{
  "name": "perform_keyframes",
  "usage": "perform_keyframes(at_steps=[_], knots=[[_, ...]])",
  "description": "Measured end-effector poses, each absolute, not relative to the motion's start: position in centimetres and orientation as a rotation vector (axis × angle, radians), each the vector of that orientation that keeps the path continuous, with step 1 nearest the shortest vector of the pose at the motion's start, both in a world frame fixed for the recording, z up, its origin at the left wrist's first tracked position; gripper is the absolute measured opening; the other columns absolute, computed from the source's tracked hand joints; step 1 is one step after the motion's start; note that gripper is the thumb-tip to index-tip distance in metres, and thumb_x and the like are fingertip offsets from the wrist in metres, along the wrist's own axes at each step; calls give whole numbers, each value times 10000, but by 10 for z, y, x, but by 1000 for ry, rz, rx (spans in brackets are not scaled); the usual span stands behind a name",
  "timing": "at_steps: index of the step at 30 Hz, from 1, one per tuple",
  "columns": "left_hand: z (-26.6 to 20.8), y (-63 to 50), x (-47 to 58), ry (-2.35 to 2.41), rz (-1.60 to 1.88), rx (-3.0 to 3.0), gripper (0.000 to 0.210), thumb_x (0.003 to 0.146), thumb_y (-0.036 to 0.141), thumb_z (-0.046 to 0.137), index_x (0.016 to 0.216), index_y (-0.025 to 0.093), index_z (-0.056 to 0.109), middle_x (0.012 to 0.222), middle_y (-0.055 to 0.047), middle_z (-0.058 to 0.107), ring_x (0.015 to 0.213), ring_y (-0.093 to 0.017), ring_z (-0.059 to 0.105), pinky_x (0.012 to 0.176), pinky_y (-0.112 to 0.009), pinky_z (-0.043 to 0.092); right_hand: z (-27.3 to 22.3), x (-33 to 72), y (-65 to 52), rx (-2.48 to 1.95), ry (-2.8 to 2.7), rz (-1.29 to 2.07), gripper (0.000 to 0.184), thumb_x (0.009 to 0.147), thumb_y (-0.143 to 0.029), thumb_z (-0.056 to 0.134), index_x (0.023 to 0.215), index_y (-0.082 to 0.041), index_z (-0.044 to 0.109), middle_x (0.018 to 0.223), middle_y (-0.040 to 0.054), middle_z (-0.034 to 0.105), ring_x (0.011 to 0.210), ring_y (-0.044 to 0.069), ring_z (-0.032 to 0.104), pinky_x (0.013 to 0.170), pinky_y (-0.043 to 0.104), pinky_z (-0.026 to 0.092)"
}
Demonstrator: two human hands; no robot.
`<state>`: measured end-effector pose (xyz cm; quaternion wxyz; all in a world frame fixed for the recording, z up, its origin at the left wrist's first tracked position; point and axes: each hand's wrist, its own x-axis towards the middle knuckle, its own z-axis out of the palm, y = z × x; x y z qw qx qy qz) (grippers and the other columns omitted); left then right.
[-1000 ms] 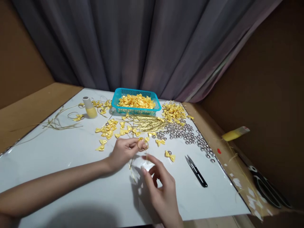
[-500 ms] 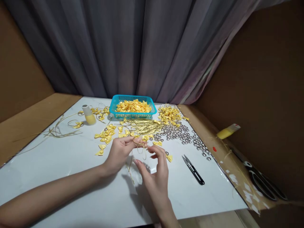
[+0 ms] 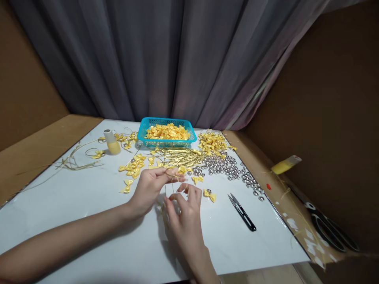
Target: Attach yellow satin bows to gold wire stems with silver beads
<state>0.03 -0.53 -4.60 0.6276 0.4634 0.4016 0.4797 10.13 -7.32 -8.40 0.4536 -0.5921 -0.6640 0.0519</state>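
My left hand [image 3: 148,189] is closed in a pinch on a thin gold cord [image 3: 173,185] that curves into a loop at the fingertips. A yellow bow [image 3: 182,169] shows right at those fingertips; whether it is fixed to the cord I cannot tell. Below and to the right, my right hand [image 3: 188,215] has thumb and index finger pinched together on the hanging part of the cord. Just right of it on the white tabletop [image 3: 112,244] lies another yellow bow [image 3: 210,195] with a silver bead beside it.
Black thread snips [image 3: 242,213] lie to the right. Behind the hands are silver beads [image 3: 222,165], gold cords [image 3: 180,157], a bow pile [image 3: 211,142] and a blue basket [image 3: 167,144] of bows. A yellow bottle [image 3: 112,142] stands left; large scissors [image 3: 328,230] lie far right.
My right hand has moved down and a little left, its thumb and index finger closing from apart onto the cord. My left hand has stayed nearly in place.
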Motion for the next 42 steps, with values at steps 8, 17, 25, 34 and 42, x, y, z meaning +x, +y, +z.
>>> perform_keyframes(at_steps=[8, 17, 25, 34, 42], knots=[[-42, 6, -7, 1046, 1290, 1335, 232, 785, 346, 653, 742, 133, 736, 786, -50, 751, 818, -210, 700, 793, -281, 536, -93, 109, -107, -1373, -1572, 64, 116, 833, -94, 521, 761, -175, 563, 728, 52, 538, 685, 177, 515, 600, 300, 421], [-41, -1, -5, 1006, 1259, 1532, 238, 793, 317, 615, 661, 151, 724, 703, -41, 742, 695, -191, 695, 709, -286, 559, -105, 102, -137, -1434, -1256, 106, 211, 809, -115, 589, 986, -230, 604, 625, 10, 629, 520, 155, 571, 558, 299, 481], [-39, -8, -6, 946, 1183, 1540, 238, 792, 307, 617, 629, 154, 698, 597, -24, 711, 596, -161, 669, 613, -229, 541, -77, 127, -71, -1276, -1236, 927, 459, 772, -307, 654, 1195, -210, 504, 1161, 103, 631, 1054, 214, 599, 832, 337, 506], [-46, -7, -7, 972, 1222, 1765, 295, 812, 288, 597, 554, 178, 686, 561, -6, 694, 608, -157, 666, 607, -213, 519, -69, 115, -93, -1262, -1256, 855, 208, 855, -273, 535, 746, -171, 679, 520, -23, 588, 452, 101, 513, 485, 210, 436], [-48, -11, -7, 895, 1246, 1849, 219, 826, 255, 592, 693, 183, 751, 712, -30, 744, 667, -172, 698, 632, -217, 529, -76, 114, -87, -1286, -1343, 977, 220, 850, -289, 543, 684, -168, 623, 592, -6, 628, 553, 123, 587, 552, 223, 472]])
